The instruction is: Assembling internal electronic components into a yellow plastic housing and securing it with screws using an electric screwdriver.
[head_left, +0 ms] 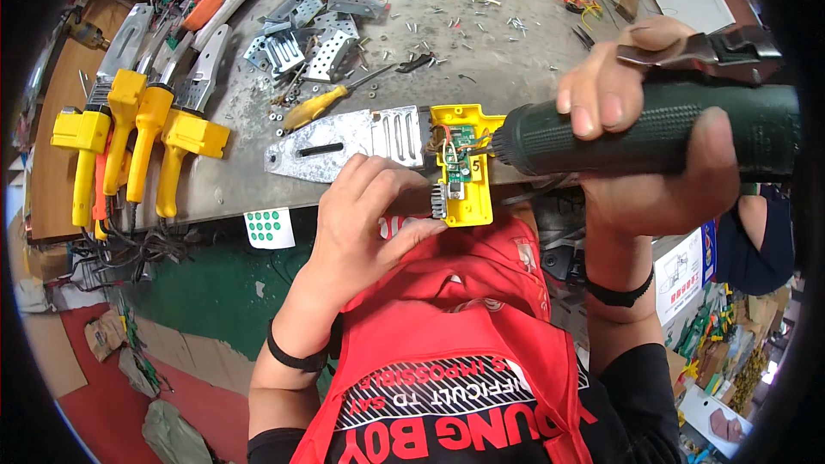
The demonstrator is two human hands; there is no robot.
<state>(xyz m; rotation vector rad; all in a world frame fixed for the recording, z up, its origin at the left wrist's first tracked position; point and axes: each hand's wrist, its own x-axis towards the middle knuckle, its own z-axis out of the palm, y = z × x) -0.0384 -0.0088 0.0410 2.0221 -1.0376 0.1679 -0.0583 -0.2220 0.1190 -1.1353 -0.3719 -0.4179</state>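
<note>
An open yellow plastic housing (474, 209) lies at the table's near edge, with a green circuit board (454, 139), thin wires and a finned metal heat sink (438, 202) in it. A slotted silver metal plate (344, 144) extends leftward from the housing. My left hand (348, 219) is closed on the housing's left side, thumb at its lower corner and fingers by the plate. In my right hand (640, 206) is a dark green electric screwdriver (584, 133), held level, fingers wrapped round its body. Its tip points left over the housing's right side; whether it touches a screw is hidden.
A yellow-handled screwdriver (316, 109) lies behind the plate. Beyond it are piled perforated metal brackets (331, 34) and scattered screws (516, 26). Several yellow-handled tools with metal plates (150, 133) hang over the left edge, cords (142, 253) below. Coloured wires (584, 0) lie far right.
</note>
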